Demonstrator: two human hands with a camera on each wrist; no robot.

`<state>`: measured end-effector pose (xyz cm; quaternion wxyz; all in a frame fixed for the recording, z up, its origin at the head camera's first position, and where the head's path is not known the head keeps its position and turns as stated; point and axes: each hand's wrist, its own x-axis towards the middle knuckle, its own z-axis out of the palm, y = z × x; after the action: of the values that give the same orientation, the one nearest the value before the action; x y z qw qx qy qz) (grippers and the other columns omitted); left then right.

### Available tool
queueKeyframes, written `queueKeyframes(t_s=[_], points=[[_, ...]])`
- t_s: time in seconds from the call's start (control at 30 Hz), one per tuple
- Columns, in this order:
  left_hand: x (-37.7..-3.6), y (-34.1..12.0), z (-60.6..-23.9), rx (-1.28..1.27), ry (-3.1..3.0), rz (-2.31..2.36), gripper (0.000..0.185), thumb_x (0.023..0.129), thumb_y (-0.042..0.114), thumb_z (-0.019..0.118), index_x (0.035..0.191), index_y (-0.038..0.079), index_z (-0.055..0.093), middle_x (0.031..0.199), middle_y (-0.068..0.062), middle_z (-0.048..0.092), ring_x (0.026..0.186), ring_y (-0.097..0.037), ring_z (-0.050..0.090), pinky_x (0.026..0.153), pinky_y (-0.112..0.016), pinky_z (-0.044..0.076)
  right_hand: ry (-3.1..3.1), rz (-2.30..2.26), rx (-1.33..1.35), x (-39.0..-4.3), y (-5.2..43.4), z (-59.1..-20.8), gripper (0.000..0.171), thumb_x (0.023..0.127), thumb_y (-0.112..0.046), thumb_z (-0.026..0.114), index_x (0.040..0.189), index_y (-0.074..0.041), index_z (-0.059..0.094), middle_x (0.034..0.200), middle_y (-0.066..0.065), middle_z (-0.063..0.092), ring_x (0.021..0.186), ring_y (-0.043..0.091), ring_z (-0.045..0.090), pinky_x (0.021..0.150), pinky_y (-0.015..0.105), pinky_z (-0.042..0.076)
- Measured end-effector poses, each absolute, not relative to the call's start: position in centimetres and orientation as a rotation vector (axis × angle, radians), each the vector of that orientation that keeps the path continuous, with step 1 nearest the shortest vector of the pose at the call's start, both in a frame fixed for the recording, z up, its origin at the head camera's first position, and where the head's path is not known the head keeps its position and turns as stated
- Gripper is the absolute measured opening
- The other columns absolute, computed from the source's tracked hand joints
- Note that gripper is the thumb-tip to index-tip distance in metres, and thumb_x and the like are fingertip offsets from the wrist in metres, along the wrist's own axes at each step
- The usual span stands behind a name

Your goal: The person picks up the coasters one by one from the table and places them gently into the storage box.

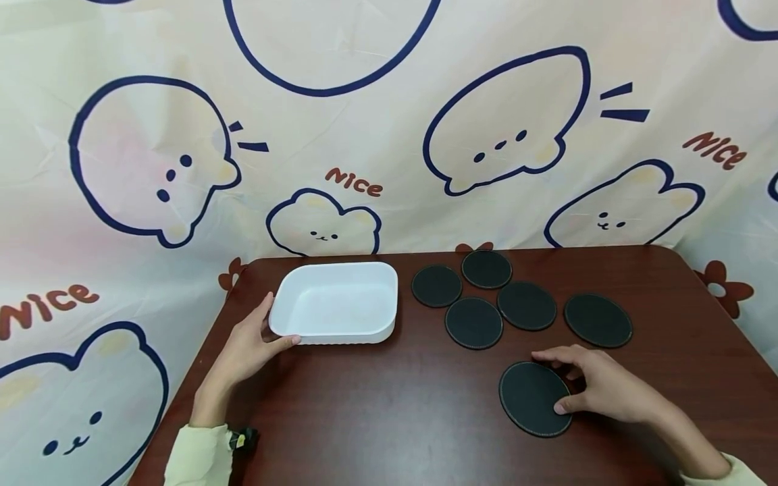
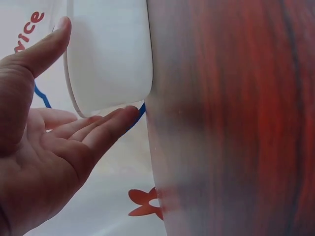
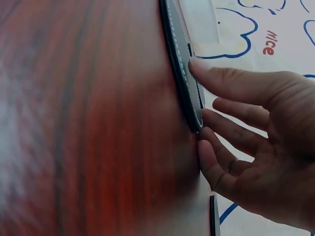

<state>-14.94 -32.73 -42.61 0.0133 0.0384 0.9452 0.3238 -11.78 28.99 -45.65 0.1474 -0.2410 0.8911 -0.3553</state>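
Observation:
A white plastic container (image 1: 334, 307), rectangular with rounded corners, stands at the back left of the table. My left hand (image 1: 243, 347) holds its left end, thumb against the near side and fingers around the far left corner. The left wrist view shows thumb and fingers spread around the end of the container (image 2: 108, 54). A round black coaster (image 1: 530, 398) with pale edge stitching lies at the front right. My right hand (image 1: 602, 385) grips its right edge: the thumb lies on top, and the other fingertips meet the rim of the coaster (image 3: 182, 64) in the right wrist view.
Several more black coasters lie flat at the back right, four-sided in grouping, with one coaster (image 1: 598, 320) apart to the right. The brown wooden table (image 1: 377, 412) ends at a patterned cloth (image 1: 395, 135) hung behind it. A dark wristband (image 1: 243, 439) circles the left wrist.

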Motion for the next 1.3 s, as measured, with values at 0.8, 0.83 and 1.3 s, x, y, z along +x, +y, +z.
queueKeyframes(t_s=[0.8,0.83,1.3], points=[[-15.2,-32.6,-42.9,-0.034,2.886,1.171,0.105,0.092,0.043,0.086,0.170,0.004,0.027,0.170,-0.028,0.038,0.151,-0.048,0.048,0.110,-0.051,0.050,2.655,-0.988,-0.745,-11.4,27.7,-45.2,0.073,0.084,-0.015,0.092,0.151,-0.015,0.061,0.120,-0.001,0.065,0.091,0.001,0.059,0.073,0.023,0.055],[-15.2,-32.6,-42.8,-0.037,2.883,1.172,0.105,0.092,0.043,0.086,0.170,0.004,0.027,0.170,-0.028,0.038,0.151,-0.047,0.048,0.110,-0.051,0.050,2.670,-0.975,-0.760,-11.4,27.7,-45.2,0.072,0.085,-0.020,0.092,0.150,-0.015,0.062,0.120,-0.001,0.065,0.091,0.000,0.058,0.073,0.023,0.054],[-15.2,-32.6,-42.8,-0.060,2.875,1.156,0.106,0.093,0.043,0.086,0.170,0.004,0.026,0.171,-0.027,0.036,0.151,-0.046,0.049,0.109,-0.049,0.051,2.740,-0.884,-0.715,-11.5,27.8,-44.5,0.085,0.085,-0.053,0.089,0.155,-0.018,0.057,0.150,0.005,0.065,0.125,0.029,0.070,0.097,0.031,0.061]])
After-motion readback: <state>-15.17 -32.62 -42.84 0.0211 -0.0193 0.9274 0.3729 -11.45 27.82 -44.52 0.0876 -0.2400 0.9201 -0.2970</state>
